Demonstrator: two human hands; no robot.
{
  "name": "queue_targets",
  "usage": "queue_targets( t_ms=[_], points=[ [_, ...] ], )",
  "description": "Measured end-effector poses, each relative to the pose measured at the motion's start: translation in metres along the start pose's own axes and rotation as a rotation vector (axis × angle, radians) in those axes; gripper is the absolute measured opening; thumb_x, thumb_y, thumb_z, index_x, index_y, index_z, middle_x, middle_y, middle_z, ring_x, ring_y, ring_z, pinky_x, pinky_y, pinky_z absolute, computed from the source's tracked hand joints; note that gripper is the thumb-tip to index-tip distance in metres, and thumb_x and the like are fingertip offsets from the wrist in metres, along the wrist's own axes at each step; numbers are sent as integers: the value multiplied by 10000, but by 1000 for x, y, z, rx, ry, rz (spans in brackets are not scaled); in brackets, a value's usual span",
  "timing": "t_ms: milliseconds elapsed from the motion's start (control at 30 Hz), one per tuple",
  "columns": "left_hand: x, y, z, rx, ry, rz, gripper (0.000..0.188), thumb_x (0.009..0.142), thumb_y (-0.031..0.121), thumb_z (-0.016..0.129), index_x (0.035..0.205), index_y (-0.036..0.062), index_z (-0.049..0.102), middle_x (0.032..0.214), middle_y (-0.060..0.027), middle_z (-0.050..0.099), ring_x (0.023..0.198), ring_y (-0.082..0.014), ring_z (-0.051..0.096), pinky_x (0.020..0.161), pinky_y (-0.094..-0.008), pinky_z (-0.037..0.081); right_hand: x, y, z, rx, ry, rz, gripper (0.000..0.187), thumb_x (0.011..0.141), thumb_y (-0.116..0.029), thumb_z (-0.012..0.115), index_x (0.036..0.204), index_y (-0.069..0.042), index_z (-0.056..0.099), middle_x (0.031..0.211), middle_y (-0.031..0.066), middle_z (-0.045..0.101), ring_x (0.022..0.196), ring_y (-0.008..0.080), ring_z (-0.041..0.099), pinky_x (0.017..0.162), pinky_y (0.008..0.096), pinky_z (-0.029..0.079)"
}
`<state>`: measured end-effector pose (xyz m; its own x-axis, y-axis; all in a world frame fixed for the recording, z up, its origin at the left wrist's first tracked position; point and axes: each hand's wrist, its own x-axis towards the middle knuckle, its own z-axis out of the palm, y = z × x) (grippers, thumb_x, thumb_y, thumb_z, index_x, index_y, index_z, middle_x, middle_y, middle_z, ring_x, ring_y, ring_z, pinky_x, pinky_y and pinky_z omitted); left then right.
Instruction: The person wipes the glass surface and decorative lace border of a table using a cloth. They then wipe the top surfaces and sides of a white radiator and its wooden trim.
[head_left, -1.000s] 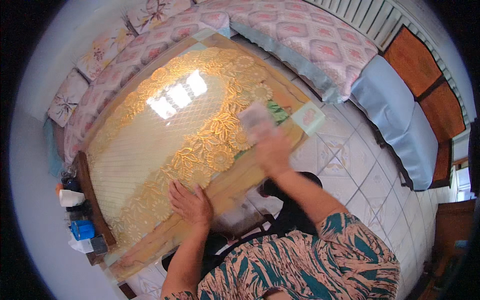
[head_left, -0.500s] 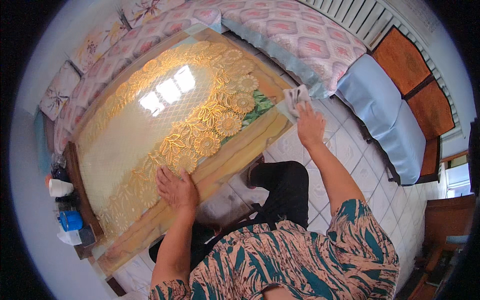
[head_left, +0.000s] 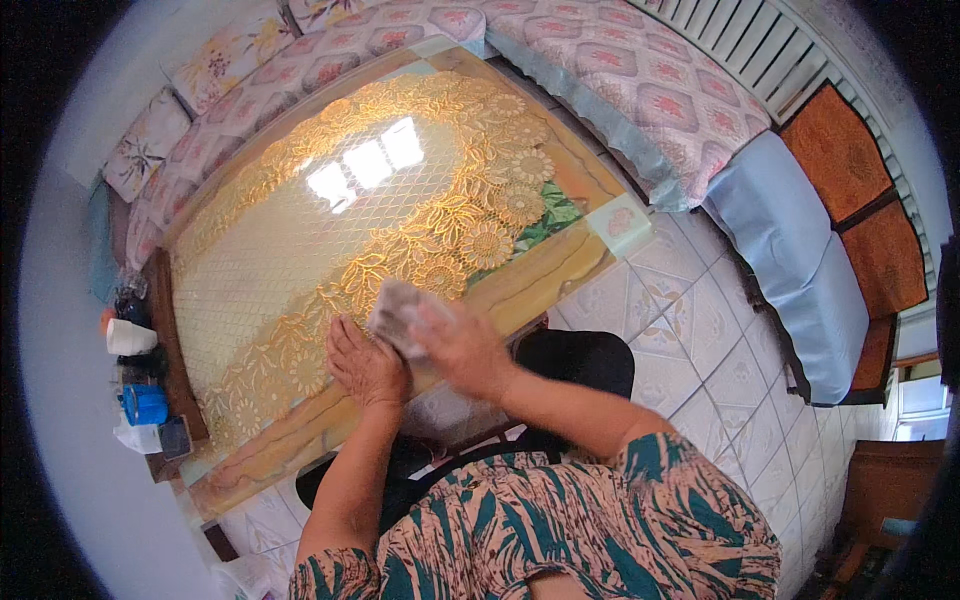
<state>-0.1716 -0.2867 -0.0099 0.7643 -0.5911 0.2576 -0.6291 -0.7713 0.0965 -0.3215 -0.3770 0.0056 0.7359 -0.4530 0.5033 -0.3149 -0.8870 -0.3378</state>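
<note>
Jutting from the fingers of the right hand toward ten o'clock, a pale grey cloth (head_left: pixel 393 310) is held against the near side of the table, where the gold floral band meets the wood-patterned border. Its long axis seems to be laid from eleven toward five, though its outline is softened by blur. By the right hand (head_left: pixel 462 345) the cloth is gripped, with the fingers closed over its near end; how far they are curled beneath cannot be told.

At seven o'clock from the cloth, just beside it, the left hand (head_left: pixel 368 368) is rested palm down and open, with nothing grasped. Whether its thumb is touched by the cloth cannot be made out. The right forearm is angled in from four o'clock, the left from between six and seven, so that the cloth is lodged in the narrow space where the two hands are brought together.

Farther out, the table (head_left: pixel 545 280) is spread toward ten and twelve, with a bright reflection (head_left: pixel 365 168) caught at twelve. A green patch (head_left: pixel 560 208) is seen at two o'clock, a white cup (head_left: pixel 130 338) is placed at nine, and a pink-patterned sofa cover (head_left: pixel 625 80) is draped toward one
</note>
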Motion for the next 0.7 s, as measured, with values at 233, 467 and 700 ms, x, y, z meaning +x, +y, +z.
queue_targets(
  t_ms=[233, 467, 700],
  points=[
    [-2, 13, -14, -58, 10, -14, 587, 907, 321, 506, 1394, 31, 356, 1462, -143, 337, 1348, -337, 290, 1095, -484, 220, 14, 201, -75, -617, -40, 461, 441, 801, -201, 535, 1241, -193, 555, 1231, 76, 574, 990, 324, 560, 767, 494, 466],
    [-1, 19, -27, -99, -42, -34, 583, 900, 285, 514, 1392, 20, 348, 1461, -172, 322, 1352, -353, 274, 1095, -502, 205, -6, 155, -51, -682, 60, 588, 391, 859, -200, 518, 1242, -138, 565, 1323, 104, 521, 1053, 348, 536, 853, 483, 433],
    [0, 13, -20, -146, -59, -20, 613, 885, 272, 509, 1393, -19, 327, 1471, -172, 305, 1360, -351, 256, 1104, -492, 179, 65, -3, 24, 5, -75, -155, 350, 850, -224, 541, 1195, -190, 589, 1286, 68, 516, 1142, 348, 481, 871, 477, 422]
  ],
)
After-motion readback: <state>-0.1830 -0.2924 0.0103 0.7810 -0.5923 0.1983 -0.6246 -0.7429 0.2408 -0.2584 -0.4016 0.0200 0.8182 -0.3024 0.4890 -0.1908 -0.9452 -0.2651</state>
